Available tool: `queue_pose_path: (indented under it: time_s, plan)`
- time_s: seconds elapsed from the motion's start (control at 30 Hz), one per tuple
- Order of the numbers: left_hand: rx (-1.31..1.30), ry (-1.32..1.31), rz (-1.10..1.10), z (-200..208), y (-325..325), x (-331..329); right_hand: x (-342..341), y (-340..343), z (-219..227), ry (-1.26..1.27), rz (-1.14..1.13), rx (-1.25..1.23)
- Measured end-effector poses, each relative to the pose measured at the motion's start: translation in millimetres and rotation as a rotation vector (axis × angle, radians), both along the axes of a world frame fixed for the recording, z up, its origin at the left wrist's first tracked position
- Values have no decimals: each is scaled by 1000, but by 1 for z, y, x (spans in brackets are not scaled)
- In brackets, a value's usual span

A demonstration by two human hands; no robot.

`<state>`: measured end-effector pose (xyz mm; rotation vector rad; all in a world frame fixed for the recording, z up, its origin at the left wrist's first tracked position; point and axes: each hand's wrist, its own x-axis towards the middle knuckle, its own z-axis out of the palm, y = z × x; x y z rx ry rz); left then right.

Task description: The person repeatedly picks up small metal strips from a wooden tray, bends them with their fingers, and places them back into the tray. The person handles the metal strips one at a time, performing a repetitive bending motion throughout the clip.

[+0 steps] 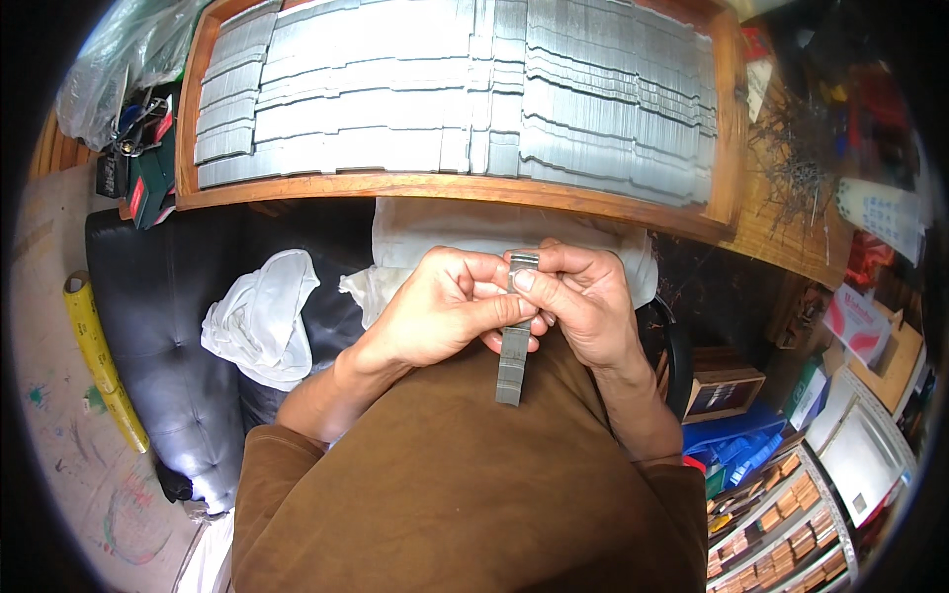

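Head view: metal strip [515, 336] between both hands [514, 301]

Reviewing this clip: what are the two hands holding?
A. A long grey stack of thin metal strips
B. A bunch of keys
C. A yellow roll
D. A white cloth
A: both the left hand and the right hand grip one grey metal strip stack upright in front of the body; the white cloth lies apart on the black seat.

A long grey metal strip stack [515, 341] held upright between both hands.
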<state>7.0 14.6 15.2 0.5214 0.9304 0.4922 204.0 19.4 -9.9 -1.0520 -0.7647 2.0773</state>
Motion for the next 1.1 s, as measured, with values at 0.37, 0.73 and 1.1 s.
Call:
queue_pose_path:
  time_s: [0.37,0.73,1.1]
  plan:
    - [-11,30,-9,4,1,-1,5,-4,5,-83,-91,149]
    - [-17,26,-11,1,-2,-1,7,-4,-2,-83,-82,110]
    - [-9,13,14,4,-2,3,9,-4,5,-42,-115,41]
